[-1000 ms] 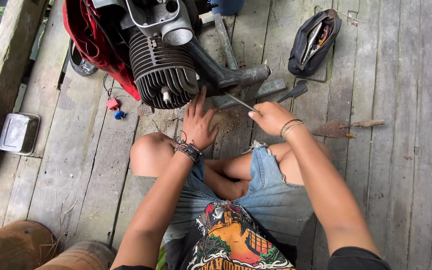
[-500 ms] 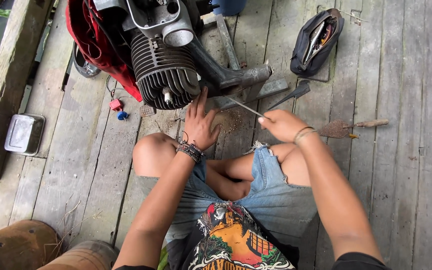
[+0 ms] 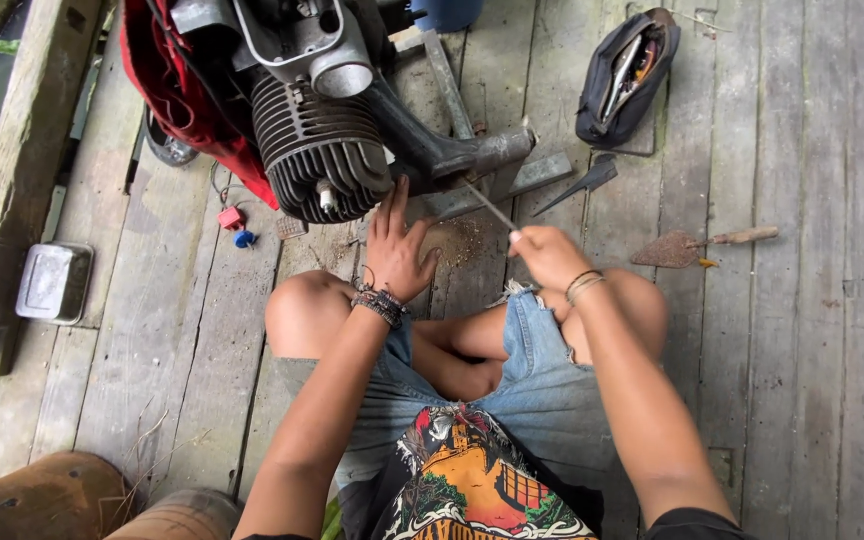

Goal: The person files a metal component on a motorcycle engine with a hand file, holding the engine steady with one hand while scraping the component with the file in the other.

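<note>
Seated cross-legged on the grey plank floor point(image 3: 802, 400), the person grips a thin metal rod point(image 3: 487, 205) in the right hand point(image 3: 544, 255); its long axis slants up-left into the grey finned engine cylinder's exhaust stub point(image 3: 497, 152). The left hand point(image 3: 397, 250) rests released, fingers spread, just below the fins.
</note>
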